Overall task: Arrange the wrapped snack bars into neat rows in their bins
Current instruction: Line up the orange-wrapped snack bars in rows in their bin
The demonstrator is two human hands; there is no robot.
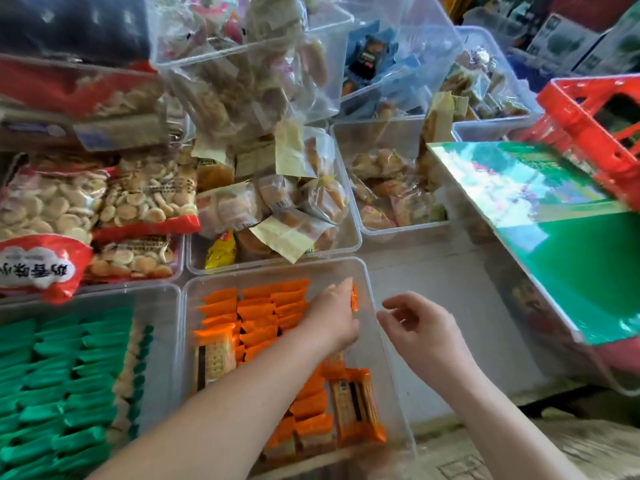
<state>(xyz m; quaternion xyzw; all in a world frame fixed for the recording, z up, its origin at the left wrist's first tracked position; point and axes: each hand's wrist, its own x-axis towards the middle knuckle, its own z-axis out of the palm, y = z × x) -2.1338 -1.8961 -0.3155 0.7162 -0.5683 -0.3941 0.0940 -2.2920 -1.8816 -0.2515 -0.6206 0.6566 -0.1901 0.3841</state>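
Note:
A clear plastic bin in front of me holds orange-wrapped snack bars, most standing on edge in rows. Two lie flat, one at the left and one near the front right. My left hand reaches into the bin and holds one orange bar upright at the right end of the far rows. Over the bin's right wall hovers my right hand, its fingers loosely curled and holding nothing. To the left, a second clear bin is filled with green-wrapped bars in rows.
Behind stand clear bins of wrapped cakes and bags of small biscuits. A green-lidded bin tilts at the right, with a red crate behind it. Bare grey surface lies right of the orange bin.

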